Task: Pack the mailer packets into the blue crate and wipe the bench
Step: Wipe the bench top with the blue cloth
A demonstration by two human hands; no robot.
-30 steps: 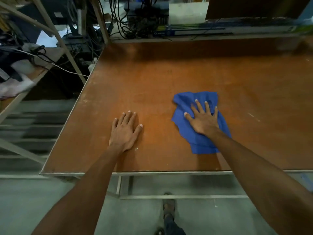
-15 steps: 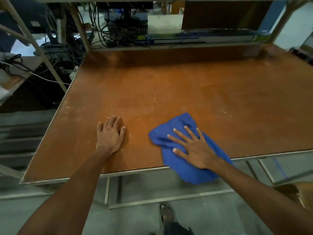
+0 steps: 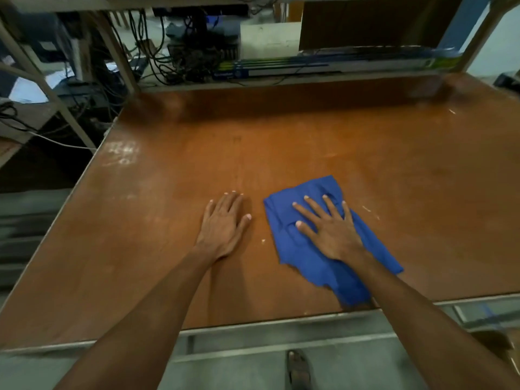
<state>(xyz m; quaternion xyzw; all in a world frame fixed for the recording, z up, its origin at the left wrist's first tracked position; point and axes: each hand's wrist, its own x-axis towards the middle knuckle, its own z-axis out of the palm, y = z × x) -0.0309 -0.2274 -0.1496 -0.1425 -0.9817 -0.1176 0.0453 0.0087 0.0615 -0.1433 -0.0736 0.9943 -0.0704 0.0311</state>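
We see the fingers (image 3: pixel 316 207) of the right hand (image 3: pixel 334 237) straight and spread wide apart, pressed flat on a blue cloth (image 3: pixel 298 254). They grip nothing; the palm bears down on the fabric. The cloth lies crumpled on the near right part of the brown worktop (image 3: pixel 281 153), and its nearest corner reaches the front edge under the right forearm.

Just beside it, we find the left hand (image 3: pixel 222 229) resting palm-down on bare wood. Its fingers (image 3: pixel 229 202) are straight and close together, the thumb held out toward the cloth, and it holds nothing. A strip of bare worktop separates the two hands, with a small white fleck (image 3: pixel 263 240) lying in it.

Farther out, we note pale scuffs (image 3: pixel 121 156) near the left edge of the worktop. A metal rail (image 3: pixel 253 325) runs along the front edge. Below it, one shoe (image 3: pixel 298 370) stands on the grey floor (image 3: pixel 239 372).

At the back, a shelf (image 3: pixel 213 85) runs across the worktop's far edge. It carries a tangle of dark cables (image 3: pixel 157 52) on the left and a long flat box (image 3: pixel 323 67) on the right.
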